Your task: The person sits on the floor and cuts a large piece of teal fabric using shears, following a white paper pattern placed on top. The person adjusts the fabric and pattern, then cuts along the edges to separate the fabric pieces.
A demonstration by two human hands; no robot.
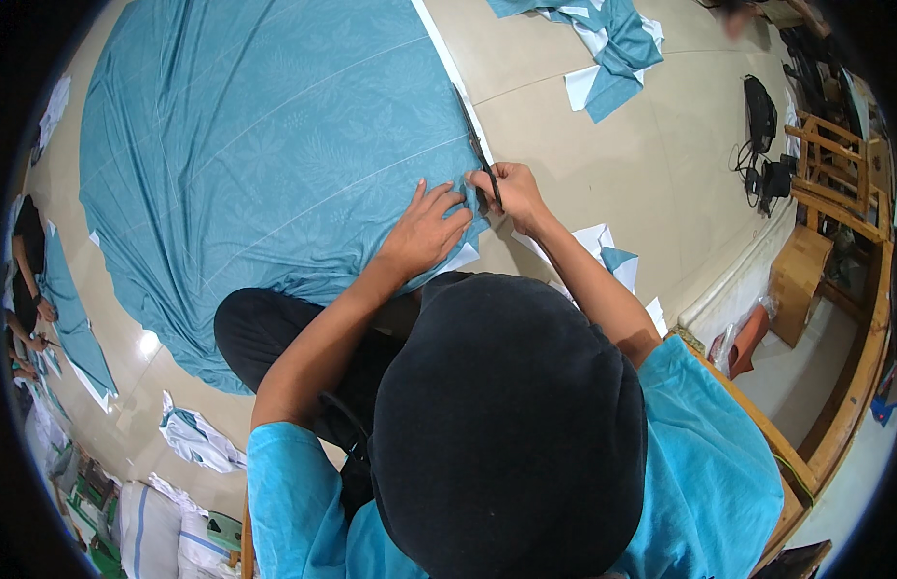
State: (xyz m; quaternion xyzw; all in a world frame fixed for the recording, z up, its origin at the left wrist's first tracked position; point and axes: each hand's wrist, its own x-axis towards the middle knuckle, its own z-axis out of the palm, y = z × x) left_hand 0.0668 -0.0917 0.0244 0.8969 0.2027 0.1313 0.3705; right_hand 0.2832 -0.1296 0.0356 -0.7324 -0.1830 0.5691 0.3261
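A wide teal fabric (303,125) with a faint leaf pattern and pale lines lies spread over the floor, with a white strip (446,50) along its right edge. My right hand (514,193) is closed round the handles of black scissors (481,152). Their blades point away from me along that edge, close to the white strip. Flat on the fabric just left of the scissors rests my left hand (427,236), its fingers stretched out. A small fold of fabric bunches up between the two hands.
Teal and white fabric scraps (617,58) lie at the far right, with white scraps (593,241) by my right forearm. A wooden frame (834,174), a cardboard box (799,275) and a black bag (760,116) stand right. At far left another person's hands (43,314) are near teal cloth.
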